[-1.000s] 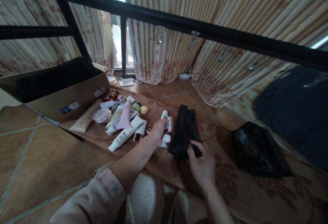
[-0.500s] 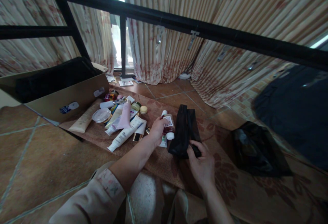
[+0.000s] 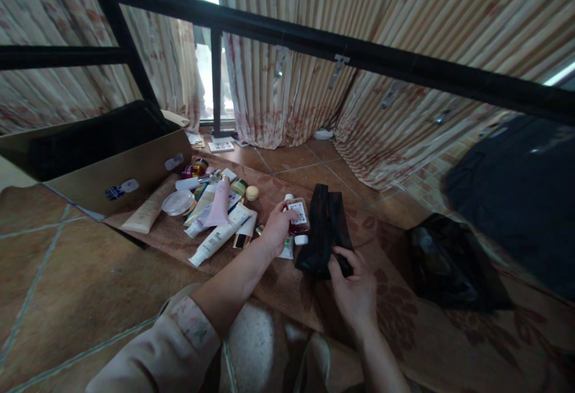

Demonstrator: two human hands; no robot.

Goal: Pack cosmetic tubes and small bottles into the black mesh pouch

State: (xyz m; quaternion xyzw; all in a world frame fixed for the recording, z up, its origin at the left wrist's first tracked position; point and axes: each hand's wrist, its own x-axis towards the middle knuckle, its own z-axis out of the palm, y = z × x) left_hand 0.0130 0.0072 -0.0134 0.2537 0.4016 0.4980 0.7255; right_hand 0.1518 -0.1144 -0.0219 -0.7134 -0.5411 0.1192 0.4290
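My left hand (image 3: 277, 228) is closed around a small clear bottle (image 3: 298, 216) with reddish liquid, a white label and white ends. Just to its right lies a black pouch (image 3: 317, 231) with a long opening along its top. The near end of that pouch is pinched by my right hand (image 3: 354, 285), thumb on one side and fingers on the other. Partly under the bottle and left hand is a small white-and-green tube (image 3: 287, 248). Left of my hands are a white tube (image 3: 220, 237), a pink tube (image 3: 220, 204) and a clear round jar (image 3: 178, 202).
A cardboard box (image 3: 148, 177) holding a black bag (image 3: 103, 135) stands at the left. A second black pouch (image 3: 449, 261) lies at the right on the brown patterned cloth (image 3: 395, 315). A dark metal rail (image 3: 287, 30) crosses in front of the curtains (image 3: 278, 93).
The bottle in my left hand has shifted slightly to the right, closer to the black pouch. My right hand keeps its hold on the pouch.
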